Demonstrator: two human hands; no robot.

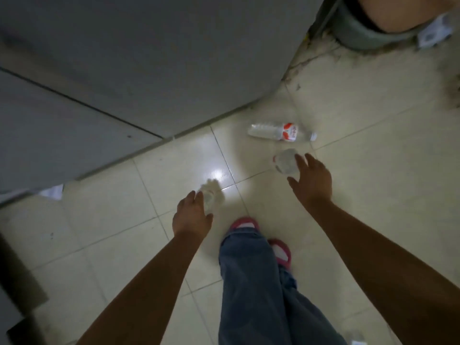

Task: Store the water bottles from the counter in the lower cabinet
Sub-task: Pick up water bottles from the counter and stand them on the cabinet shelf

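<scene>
I look down at a tiled floor [373, 170]. My left hand [193, 216] is wrapped around a clear water bottle [211, 195], which is blurred. My right hand [312, 181] has its fingers spread, with the fingertips at a second clear bottle [285, 161]; I cannot tell whether it rests on the floor. A third bottle with a red and white label [281, 131] lies on its side on the tiles, just beyond the right hand. Grey cabinet doors [149, 58] fill the upper left and appear closed.
My legs in blue jeans [254, 282] and pink slippers [242, 224] stand between my arms. A grey-green bucket [358, 33] sits in the top right corner by grimy tiles. A dark object [17, 282] is at the left edge.
</scene>
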